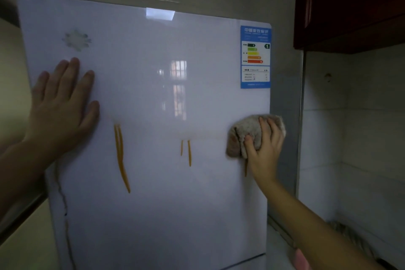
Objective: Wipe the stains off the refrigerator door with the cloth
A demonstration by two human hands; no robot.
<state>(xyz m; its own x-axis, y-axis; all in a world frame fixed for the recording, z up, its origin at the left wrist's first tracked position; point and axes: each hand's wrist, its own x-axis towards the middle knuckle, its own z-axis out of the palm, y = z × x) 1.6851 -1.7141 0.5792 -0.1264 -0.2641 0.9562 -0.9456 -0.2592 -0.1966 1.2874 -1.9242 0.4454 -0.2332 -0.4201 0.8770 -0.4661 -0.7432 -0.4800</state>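
Right hand [264, 142] with cloth [245, 136] at door [153, 98] right edge.

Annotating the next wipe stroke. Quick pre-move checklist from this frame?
1. Right hand grips cloth: ok.
2. Cloth on refrigerator door: ok.
3. Left hand flat on door, clear of streaks: ok.
4. Stains gone: not ok; long orange streak, two short streaks and a drip below the cloth show.
5. Energy label above the cloth, off a leftward path: ok.
6. Cloth damp: cannot tell.
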